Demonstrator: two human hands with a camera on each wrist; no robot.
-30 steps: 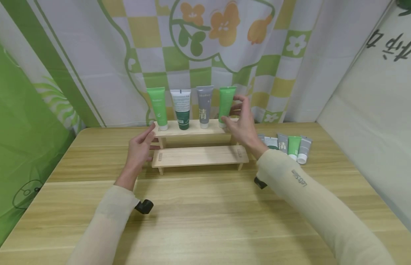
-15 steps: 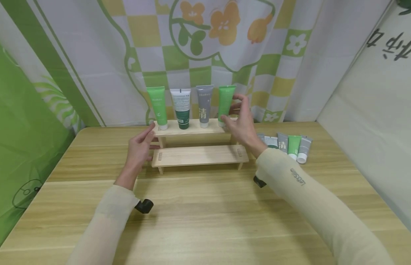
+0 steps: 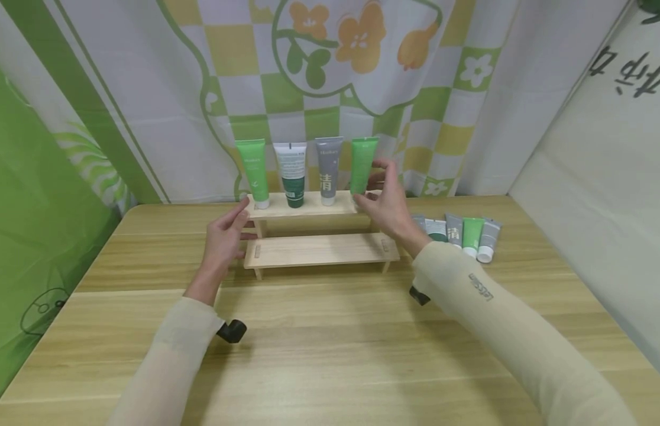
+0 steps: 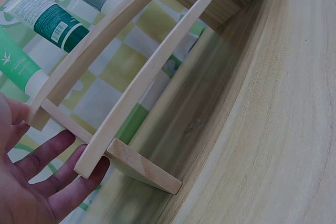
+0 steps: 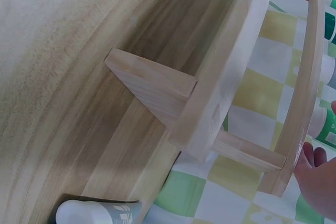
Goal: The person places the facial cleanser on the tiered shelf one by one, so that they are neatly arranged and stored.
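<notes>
A two-tier wooden shelf stands on the table. Along its upper board are upright squeeze tubes: a light green tube, a white and dark green tube, a grey tube and another green tube at the right end. My left hand touches the shelf's left end, its fingers spread along the board ends in the left wrist view. With thumb in front and curled fingers behind, my right hand pinches the right-hand green tube low down. The thumb hides most of that tube's cap.
More tubes, among them a green tube and a grey tube, lie in a row on the table right of the shelf. A patterned curtain hangs close behind. My right forearm partly covers the lying tubes.
My right hand has slid down the right-hand green tube, its thumb now over the cap. The left hand and the other tubes look unmoved.
</notes>
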